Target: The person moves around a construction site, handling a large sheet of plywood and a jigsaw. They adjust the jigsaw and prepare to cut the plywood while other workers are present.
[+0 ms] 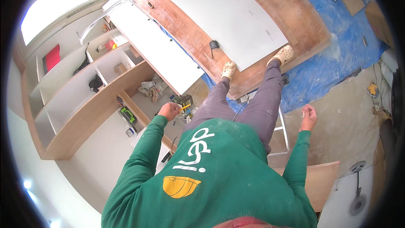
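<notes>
A yellow pencil [184, 107] sticks out from the fingers of my left hand [169, 111], which is closed on it beside my left thigh. My right hand [309, 116] hangs out to the right with its fingers curled together. Whatever is in them, if anything, is too small to make out. Ahead, a large white sheet [236, 21] lies on a reddish-brown wooden board [295, 17]. A black tape measure [214, 44] rests at the left edge of that sheet, near my left foot.
My feet in beige clogs [228, 70] stand on the board's near end. Blue plastic sheeting [310, 76] covers floor at right. To the left are a long white panel [162, 55], wooden shelving [84, 118] and a green-black tool [128, 116]. A white metal frame [286, 133] stands behind my right leg.
</notes>
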`<state>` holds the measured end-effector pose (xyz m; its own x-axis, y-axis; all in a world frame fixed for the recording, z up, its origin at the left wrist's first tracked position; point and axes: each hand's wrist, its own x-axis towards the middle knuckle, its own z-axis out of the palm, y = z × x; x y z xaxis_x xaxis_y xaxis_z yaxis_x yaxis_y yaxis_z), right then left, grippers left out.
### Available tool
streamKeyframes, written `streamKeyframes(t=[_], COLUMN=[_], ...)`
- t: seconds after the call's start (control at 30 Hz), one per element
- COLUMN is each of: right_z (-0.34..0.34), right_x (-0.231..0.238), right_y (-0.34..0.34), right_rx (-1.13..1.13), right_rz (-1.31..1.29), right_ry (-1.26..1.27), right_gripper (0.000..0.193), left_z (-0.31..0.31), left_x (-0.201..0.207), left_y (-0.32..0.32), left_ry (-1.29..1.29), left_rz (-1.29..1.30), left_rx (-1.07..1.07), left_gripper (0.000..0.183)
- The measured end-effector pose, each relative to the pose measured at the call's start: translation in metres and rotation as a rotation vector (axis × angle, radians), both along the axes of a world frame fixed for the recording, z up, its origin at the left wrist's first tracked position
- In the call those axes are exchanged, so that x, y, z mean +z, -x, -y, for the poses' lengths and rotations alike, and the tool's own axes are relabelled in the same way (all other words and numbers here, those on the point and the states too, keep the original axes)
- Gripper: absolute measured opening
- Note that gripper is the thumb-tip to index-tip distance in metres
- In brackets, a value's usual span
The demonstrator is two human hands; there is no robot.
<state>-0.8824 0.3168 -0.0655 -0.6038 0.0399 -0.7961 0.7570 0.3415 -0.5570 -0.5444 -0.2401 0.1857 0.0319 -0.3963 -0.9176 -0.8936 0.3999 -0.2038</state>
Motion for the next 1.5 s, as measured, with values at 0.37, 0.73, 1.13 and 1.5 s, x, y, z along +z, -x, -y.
streamKeyframes(t=[0.37,0.73,1.13,1.5], right_z=[-0.042,-0.06,-0.008,-0.038], right_x=[-0.047,-0.027,0.018,0.059], right_y=[0.009,0.042,0.088,0.087], right_rx=[0.165,0.212,0.278,0.297], right_rz=[0.183,0.285,0.258,0.379], right_ry=[-0.051,-0.025,0.162,0.102], right_gripper=[0.016,0.015,0.016,0.013], left_z=[-0.038,-0.055,-0.075,-0.053], left_x=[-0.009,-0.009,0.015,0.011], left_y=[0.137,0.178,0.239,0.196], left_ry=[-0.071,-0.063,-0.074,-0.057], left_rz=[-0.051,-0.217,-0.465,-0.398], left_rx=[-0.064,-0.053,0.004,-0.078], left_gripper=[0.027,0.027,0.022,0.022])
